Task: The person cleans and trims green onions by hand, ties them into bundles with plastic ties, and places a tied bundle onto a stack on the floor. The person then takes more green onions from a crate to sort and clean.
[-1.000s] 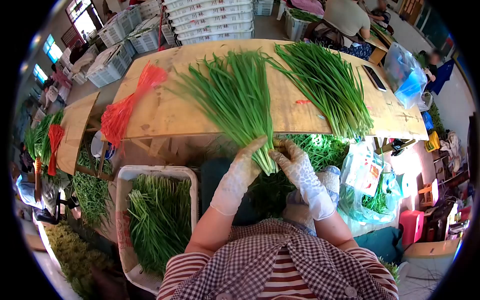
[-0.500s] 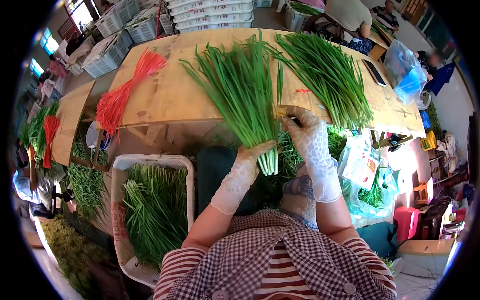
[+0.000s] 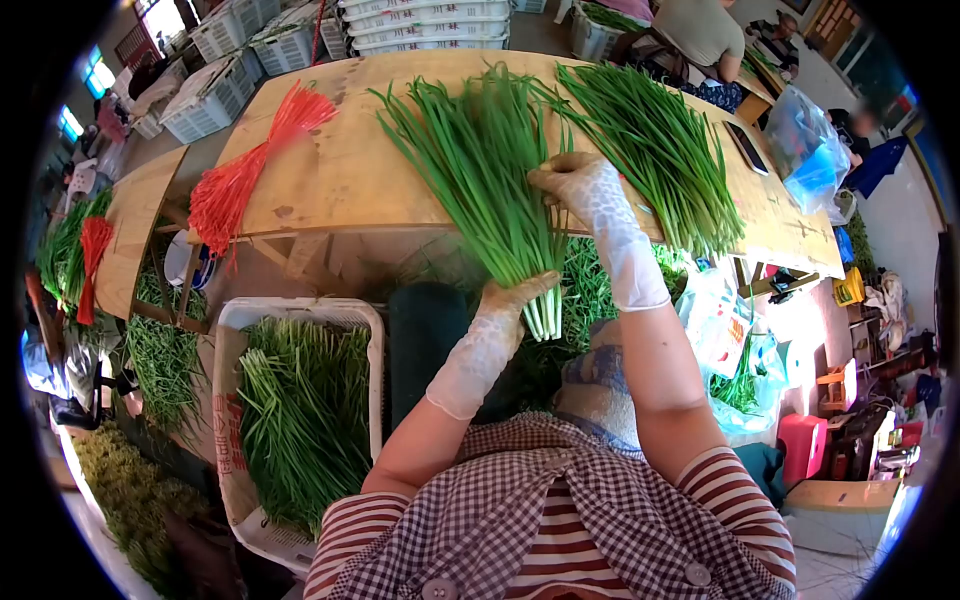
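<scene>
Gloved, my left hand (image 3: 512, 300) is wrapped round the pale stem ends of a bunch of green leafy stalks (image 3: 470, 180), whose leaves fan out over the wooden table (image 3: 340, 190). My right hand (image 3: 575, 180), also gloved, is pinched at the right side of this bunch, higher up among the leaves. What its fingertips hold is too small to tell. A second pile of stalks (image 3: 660, 150) lies on the table to the right. At the table's left lies a bundle of red ties (image 3: 255, 165).
A white crate (image 3: 228, 400) of stalks stands at lower left, and a plastic bag (image 3: 745, 385) hangs at right. On the table's right are a phone (image 3: 745, 148) and a clear bag (image 3: 805, 150). Stacked white crates (image 3: 425, 28) and a seated person (image 3: 695, 40) are beyond.
My right hand has left the stem ends and moved up and away along the bunch's right side. My left hand has kept its hold on the stems.
</scene>
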`<control>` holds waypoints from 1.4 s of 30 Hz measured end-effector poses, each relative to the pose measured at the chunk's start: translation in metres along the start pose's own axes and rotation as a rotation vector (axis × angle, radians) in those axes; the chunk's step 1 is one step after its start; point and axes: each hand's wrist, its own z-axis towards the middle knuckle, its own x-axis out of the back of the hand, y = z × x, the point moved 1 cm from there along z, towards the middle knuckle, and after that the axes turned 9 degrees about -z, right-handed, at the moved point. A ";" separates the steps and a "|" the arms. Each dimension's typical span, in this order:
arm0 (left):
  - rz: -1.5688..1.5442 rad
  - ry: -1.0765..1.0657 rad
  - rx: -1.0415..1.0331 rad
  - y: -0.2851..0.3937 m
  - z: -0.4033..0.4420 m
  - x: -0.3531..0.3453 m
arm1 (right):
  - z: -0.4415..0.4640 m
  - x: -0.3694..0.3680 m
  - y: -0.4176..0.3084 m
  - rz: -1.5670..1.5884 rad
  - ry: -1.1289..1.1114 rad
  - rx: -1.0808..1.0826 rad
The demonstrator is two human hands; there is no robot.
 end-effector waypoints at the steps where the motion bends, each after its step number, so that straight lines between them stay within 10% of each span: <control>1: -0.010 -0.011 -0.012 -0.002 0.002 0.004 | 0.000 0.000 0.004 0.127 0.055 0.019; 9: -0.226 -0.188 0.163 0.009 -0.006 -0.003 | -0.051 0.021 0.003 0.752 0.237 0.144; 14: -0.185 -0.099 0.127 0.004 -0.002 -0.007 | -0.054 0.016 0.017 0.487 0.370 0.188; 30: -0.074 -0.124 0.093 0.000 -0.014 -0.006 | -0.048 0.011 0.023 1.082 -0.186 0.014; 37: -0.074 -0.200 0.035 -0.022 -0.021 0.027 | -0.018 0.064 0.032 1.130 0.272 0.234; 42: 0.081 -0.133 0.027 -0.025 -0.012 0.051 | -0.073 0.103 0.052 0.548 -0.559 0.290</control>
